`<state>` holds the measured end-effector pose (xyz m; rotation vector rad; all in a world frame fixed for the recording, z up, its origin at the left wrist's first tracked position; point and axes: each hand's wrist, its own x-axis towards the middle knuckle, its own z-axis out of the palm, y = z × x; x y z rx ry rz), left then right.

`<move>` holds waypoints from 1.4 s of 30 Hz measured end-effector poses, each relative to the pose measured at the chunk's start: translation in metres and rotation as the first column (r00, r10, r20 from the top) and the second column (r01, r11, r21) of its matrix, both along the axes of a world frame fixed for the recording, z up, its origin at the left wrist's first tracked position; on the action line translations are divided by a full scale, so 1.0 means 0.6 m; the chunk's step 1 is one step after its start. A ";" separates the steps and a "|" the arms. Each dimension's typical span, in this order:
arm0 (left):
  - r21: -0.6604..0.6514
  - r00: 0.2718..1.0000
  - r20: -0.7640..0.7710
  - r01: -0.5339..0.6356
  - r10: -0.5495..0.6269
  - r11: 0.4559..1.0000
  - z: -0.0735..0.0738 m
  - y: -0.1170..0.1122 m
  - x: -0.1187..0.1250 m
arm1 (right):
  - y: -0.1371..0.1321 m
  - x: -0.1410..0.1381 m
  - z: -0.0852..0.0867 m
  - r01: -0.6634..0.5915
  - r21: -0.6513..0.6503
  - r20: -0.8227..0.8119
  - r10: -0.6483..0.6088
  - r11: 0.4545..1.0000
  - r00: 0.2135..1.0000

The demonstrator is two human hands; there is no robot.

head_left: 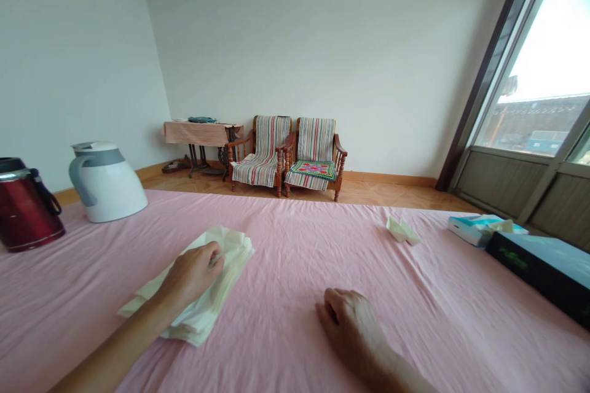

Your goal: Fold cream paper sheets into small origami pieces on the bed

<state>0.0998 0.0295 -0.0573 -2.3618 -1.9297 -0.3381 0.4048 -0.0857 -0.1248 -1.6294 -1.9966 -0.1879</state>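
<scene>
My left hand (196, 273) is curled into a fist and rests on a stack of thin pale yellow-green paper sheets (230, 258). The sheets lie a little unevenly, with edges fanning out at the lower left. Nothing shows between the fingers of that hand. To the right, apart from the stack, my right hand (353, 319) rests on the pink tablecloth (276, 319), its fingers curled in and nothing seen in them. Beyond it lies a small folded piece of the same pale paper (402, 231).
A white and grey jug (113, 187) and a red flask (27, 209) stand at the left. On the right are a tissue pack (470, 230) and a black box (544, 270). Two wooden chairs (311, 153) and a small cloth-covered table (198, 133) stand by the far wall.
</scene>
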 end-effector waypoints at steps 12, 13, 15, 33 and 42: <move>0.115 0.979 -0.192 0.097 -0.074 0.989 0.064 -0.071 0.053 | -0.003 -0.002 0.016 -0.039 0.100 -0.116 0.050 0.994 0.992; 0.126 0.972 -0.211 0.136 -0.107 0.983 0.067 -0.081 0.069 | -0.003 -0.002 0.020 -0.052 0.120 -0.132 0.068 0.991 0.989; 0.140 0.929 -0.297 0.270 -0.220 0.953 0.067 -0.103 0.104 | -0.005 -0.002 0.027 -0.095 0.166 -0.156 0.122 0.981 0.980; 0.272 0.698 0.382 0.542 -0.606 0.796 0.026 -0.091 0.182 | 0.011 0.035 0.021 -0.065 0.107 -0.242 0.089 0.992 0.966; 0.006 0.640 0.391 0.717 -0.662 0.697 -0.006 -0.078 0.148 | 0.021 0.055 0.015 -0.049 0.094 -0.375 0.081 0.994 0.923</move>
